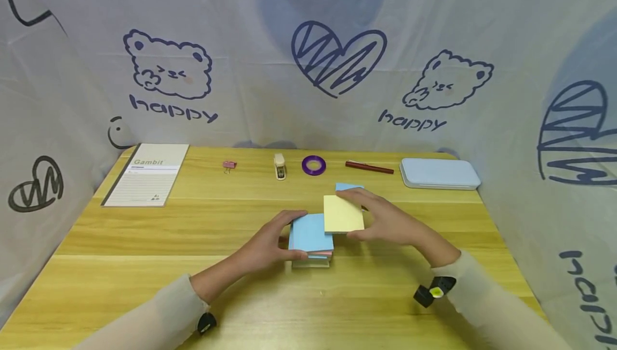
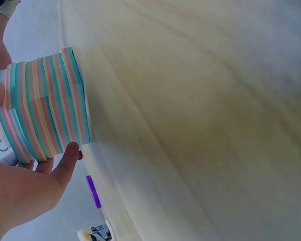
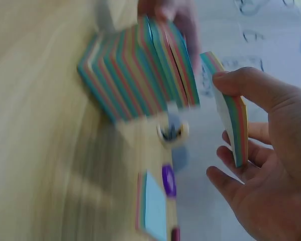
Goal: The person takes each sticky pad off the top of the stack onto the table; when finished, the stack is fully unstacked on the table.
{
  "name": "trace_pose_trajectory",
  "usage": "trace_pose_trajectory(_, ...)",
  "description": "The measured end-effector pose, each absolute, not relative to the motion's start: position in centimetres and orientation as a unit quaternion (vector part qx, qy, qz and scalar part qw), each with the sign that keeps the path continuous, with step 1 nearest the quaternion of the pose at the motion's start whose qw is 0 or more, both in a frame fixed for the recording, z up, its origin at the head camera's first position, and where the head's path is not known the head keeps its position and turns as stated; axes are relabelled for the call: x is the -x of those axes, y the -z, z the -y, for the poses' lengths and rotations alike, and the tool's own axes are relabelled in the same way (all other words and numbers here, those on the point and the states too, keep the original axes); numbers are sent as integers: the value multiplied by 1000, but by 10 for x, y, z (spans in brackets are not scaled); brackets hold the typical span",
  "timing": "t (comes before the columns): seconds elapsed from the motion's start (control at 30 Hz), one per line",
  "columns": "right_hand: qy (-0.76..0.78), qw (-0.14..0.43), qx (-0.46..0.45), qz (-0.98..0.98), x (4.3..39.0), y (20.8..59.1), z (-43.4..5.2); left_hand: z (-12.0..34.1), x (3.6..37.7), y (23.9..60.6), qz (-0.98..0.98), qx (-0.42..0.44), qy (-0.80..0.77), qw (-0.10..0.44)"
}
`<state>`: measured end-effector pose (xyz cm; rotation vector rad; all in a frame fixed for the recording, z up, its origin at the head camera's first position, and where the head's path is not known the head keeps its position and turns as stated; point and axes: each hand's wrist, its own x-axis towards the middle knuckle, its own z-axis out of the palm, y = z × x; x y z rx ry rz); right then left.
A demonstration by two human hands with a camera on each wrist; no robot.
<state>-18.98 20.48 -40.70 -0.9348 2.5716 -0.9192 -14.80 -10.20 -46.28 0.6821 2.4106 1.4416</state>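
Nearest the head cam were two sleeved forearms w/ wrist units; past them the left hand (image 1: 272, 243) gripped the main note stack (image 1: 310, 240) from its left side, thumb on the near edge, fingers curled over the far edge. Stack sat flat on the table (image 1: 144, 264), roughly square, blue sheet on top, striped sides facing the person; no clear long axis. Right hand (image 1: 385, 221) pinched a thinner pad (image 1: 343, 214), yellow face up, tilted slightly, its left edge overlapping the stack's top right corner; thumb near side, fingers far side. A small blue pad (image 1: 348, 186) lay just behind the right hand. Stack stood mid-table, well apart from all edges; bare wood to the front, left & right. Along the back: notebook (image 1: 147, 174), pink clip (image 1: 229, 165), stapler (image 1: 279, 166), purple tape (image 1: 314, 165), red pen (image 1: 369, 168), blue case (image 1: 439, 173).
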Motion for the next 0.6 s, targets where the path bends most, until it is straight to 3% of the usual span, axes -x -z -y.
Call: trace_pose_trajectory(0.6,311,156,190,-918,257,465,-306,102,148,464,-829,-239,-491,120)
